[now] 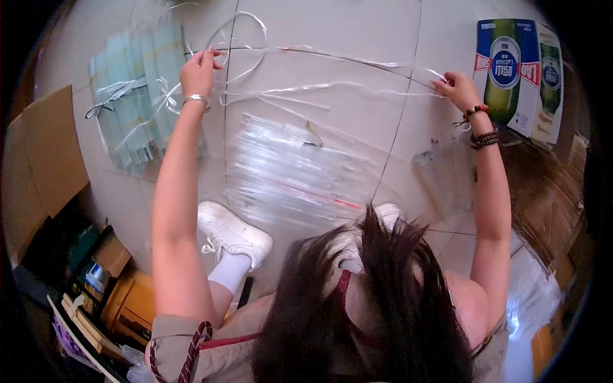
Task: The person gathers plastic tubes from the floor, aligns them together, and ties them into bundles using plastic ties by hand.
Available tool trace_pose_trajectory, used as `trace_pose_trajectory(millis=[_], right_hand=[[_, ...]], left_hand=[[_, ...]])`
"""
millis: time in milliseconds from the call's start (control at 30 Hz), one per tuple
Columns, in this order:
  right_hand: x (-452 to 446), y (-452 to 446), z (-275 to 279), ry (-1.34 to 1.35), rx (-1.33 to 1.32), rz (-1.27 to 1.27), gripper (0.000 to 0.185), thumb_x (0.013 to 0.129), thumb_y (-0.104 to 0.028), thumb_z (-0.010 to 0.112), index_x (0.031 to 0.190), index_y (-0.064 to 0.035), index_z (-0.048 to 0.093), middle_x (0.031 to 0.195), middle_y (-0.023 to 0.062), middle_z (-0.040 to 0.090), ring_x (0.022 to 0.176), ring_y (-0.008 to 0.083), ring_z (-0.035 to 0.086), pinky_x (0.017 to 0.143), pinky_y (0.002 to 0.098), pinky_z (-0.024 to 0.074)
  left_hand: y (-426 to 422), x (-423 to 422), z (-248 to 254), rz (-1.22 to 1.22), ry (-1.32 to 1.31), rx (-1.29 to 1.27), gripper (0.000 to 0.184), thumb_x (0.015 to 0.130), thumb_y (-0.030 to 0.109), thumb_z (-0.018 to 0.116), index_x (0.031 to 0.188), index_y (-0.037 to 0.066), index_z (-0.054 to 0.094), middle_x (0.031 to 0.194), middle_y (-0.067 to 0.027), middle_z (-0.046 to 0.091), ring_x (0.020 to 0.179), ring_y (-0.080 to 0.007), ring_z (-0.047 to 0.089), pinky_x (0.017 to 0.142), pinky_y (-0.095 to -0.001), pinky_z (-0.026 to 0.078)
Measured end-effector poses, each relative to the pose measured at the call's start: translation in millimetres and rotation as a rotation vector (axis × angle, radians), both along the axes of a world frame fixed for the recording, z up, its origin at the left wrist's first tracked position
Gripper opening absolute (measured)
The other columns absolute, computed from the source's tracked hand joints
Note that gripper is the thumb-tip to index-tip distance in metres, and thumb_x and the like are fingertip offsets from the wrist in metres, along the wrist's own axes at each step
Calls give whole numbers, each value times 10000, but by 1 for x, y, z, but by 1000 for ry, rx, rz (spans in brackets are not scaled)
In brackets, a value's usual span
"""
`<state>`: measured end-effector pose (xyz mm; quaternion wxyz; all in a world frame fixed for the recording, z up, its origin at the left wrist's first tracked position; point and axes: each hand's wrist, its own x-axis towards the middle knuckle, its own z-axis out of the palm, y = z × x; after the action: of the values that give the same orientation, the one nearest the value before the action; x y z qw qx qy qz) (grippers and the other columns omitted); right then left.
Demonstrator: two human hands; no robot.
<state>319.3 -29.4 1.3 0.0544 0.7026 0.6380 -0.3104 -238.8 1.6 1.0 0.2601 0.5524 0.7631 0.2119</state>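
A white plastic string point(377, 62) stretches in long strands over the tiled floor between my two hands. My left hand point(199, 75) pinches it at the upper left, where a loose loop curls beside the fingers. On the right, my right hand point(456, 89) has thumb and fingers closed on the other end of the strands. Below the string lies a loose pile of clear plastic tubes point(281, 166), roughly side by side, with a small red strip on it. Left of them, near my left hand, are pale green bundles point(121, 60) of thin strips or tubes, tied with string bows.
A beer carton point(517, 76) stands at the upper right, with brown cardboard point(549, 185) below it. A clear plastic bag point(447, 172) lies near my right forearm. At the left are a cardboard box point(51, 159) and an orange-brown wooden piece point(131, 300). My white shoe point(236, 233) is close to the tubes.
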Motion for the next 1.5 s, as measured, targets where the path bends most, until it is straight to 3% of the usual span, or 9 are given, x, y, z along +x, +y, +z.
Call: trace_pose_trajectory(millis=[167, 300, 433, 600, 800, 933, 1000, 1200, 1500], right_hand=[[-48, -12, 41, -36, 637, 241, 379, 792, -121, 741, 1140, -32, 622, 1050, 150, 644, 982, 294, 633, 839, 331, 509], [-126, -54, 41, 581, 433, 323, 250, 799, -22, 701, 1044, -61, 669, 973, 111, 677, 876, 258, 666, 765, 327, 527], [-204, -86, 42, 651, 220, 511, 318, 817, -86, 658, 1125, -36, 595, 1088, 136, 614, 953, 334, 615, 812, 406, 521], [-240, -78, 34, 589, 329, 478, 414, 789, -98, 689, 1161, 4, 540, 1154, 169, 567, 1033, 355, 576, 837, 423, 511], [-282, -57, 10, 449, 308, 472, 496, 706, -200, 788, 1082, 14, 546, 1079, 182, 542, 1024, 354, 537, 880, 401, 497], [-303, -75, 10, 369, 237, 469, 566, 691, -274, 821, 1078, 18, 528, 1089, 166, 524, 1030, 348, 513, 858, 405, 488], [-309, -89, 2, 363, 190, 482, 581, 669, -300, 829, 1059, 13, 534, 1080, 152, 519, 1026, 331, 511, 839, 410, 499], [-322, -130, -1, 278, 169, 535, 451, 712, -239, 772, 1046, -42, 541, 1065, 110, 524, 1034, 290, 533, 793, 429, 521], [-319, -136, 0, 313, 37, 557, 397, 745, -180, 709, 1062, -22, 529, 1090, 117, 525, 1036, 299, 537, 802, 431, 533]], left_hand=[[-21, 27, 19, -269, 558, 548, 590, 798, 255, 758, 1258, 24, 470, 1181, -133, 566, 1068, -354, 541, 929, -415, 432], [-114, 42, 21, -697, 316, 475, 405, 782, 198, 753, 1106, 77, 542, 1075, -130, 596, 1007, -333, 571, 887, -424, 449], [-233, 44, 50, -1141, -61, -218, 184, 835, 223, 686, 871, 92, 563, 772, -104, 561, 739, -307, 589, 655, -407, 494], [-383, 27, 53, 99, -422, -1637, 474, 827, 443, 694, 998, 4, 640, 941, -90, 669, 870, -195, 637, 749, -326, 505], [-429, 69, 10, 969, -653, -1174, 432, 787, 427, 755, 869, 16, 649, 862, -44, 610, 733, -128, 540, 629, -291, 442], [-442, 96, -1, 1032, -820, -703, 412, 775, 409, 774, 818, 44, 587, 805, -25, 541, 720, -86, 477, 588, -251, 379], [-454, 108, -20, 721, -466, -524, 471, 835, 421, 697, 909, -32, 589, 810, -116, 586, 724, -178, 543, 653, -335, 451], [-370, 136, -22, 1055, -10, -673, 638, 886, 477, 622, 1134, -104, 533, 945, -273, 614, 852, -382, 603, 801, -477, 464], [-367, 138, -16, 866, 133, -358, 623, 888, 493, 612, 999, -113, 524, 1053, -311, 540, 1025, -425, 510, 925, -486, 379]])
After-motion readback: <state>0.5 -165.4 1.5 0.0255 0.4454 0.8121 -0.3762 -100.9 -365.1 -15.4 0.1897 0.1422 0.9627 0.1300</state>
